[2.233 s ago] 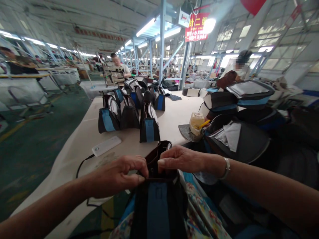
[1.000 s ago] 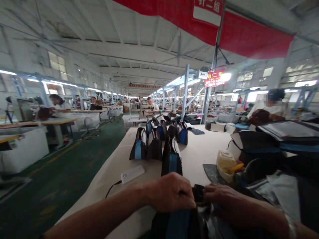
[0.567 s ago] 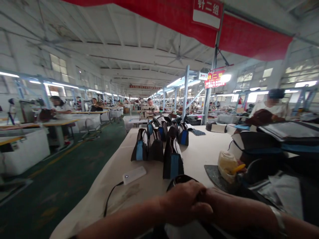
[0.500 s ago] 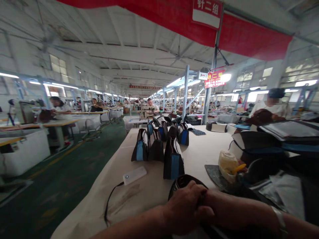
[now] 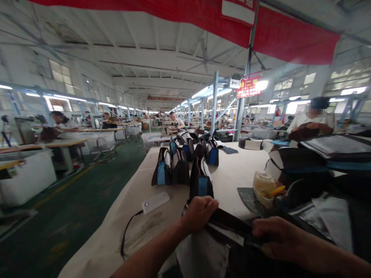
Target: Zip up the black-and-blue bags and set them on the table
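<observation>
**Inspector A:** What was in hand?

**Inspector B:** A dark bag (image 5: 228, 239) lay at the near edge of the work table (image 5: 237, 170), stretched between both hands. The left hand (image 5: 199, 212) was closed over the rim at its far corner, fingers curled round the fabric. The right hand (image 5: 275, 237) pinched the same rim further along, fingers pressed onto the edge. The rim ran taut between the two grips.

**Inspector A:** Contents of that bag?

**Inspector B:** Pale lining showed below the rim; whether anything lay inside could not be told.

**Inspector A:** And around the grip?

**Inspector B:** Just beyond the left hand stood an upright black-and-blue bag (image 5: 201, 181), with a cluster of like bags (image 5: 185, 162) further off behind it. Their mouths faced upward; contents were not visible. To the left of the left hand lay a white power bank (image 5: 155, 201), its cable running off the table edge. Beyond the right hand sat a pale roll (image 5: 263, 186) with a yellow-handled item on a dark patch. Further right, stacked bag pieces (image 5: 315, 162) were piled. A seated person (image 5: 314, 116) worked behind that pile.
</observation>
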A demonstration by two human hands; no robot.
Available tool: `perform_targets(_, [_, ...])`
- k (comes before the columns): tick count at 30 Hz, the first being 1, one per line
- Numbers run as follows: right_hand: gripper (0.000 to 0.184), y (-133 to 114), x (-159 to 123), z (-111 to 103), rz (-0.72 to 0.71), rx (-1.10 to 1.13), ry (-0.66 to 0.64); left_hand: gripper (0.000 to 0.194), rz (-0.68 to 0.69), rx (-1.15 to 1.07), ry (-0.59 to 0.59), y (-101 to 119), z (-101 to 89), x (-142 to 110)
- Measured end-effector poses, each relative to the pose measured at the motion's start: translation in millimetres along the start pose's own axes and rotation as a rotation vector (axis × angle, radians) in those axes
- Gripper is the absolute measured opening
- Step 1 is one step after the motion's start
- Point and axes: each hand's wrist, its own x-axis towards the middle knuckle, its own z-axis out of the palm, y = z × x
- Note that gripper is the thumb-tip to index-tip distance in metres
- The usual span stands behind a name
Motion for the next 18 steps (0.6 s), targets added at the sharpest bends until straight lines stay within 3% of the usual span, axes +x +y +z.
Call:
perform_targets(5, [0.033,-10.0,13.4,32.4,-0.054,0.276,-0.030,0.079,0.115,-0.177,-0.322,40.5,1.0,-9.4])
perform_targets(8, [0.026,-8.6,11.8,40.9,-0.036,0.363,0.004,0.066,0.098,-0.284,-0.436,58.9,8.7,-22.9])
perform_targets(18, [0.028,-2.3,-1.7,29.5,0.010,0.460,0.072,0.039,-0.128,-0.500,-0.676,42.0,5.2,4.8])
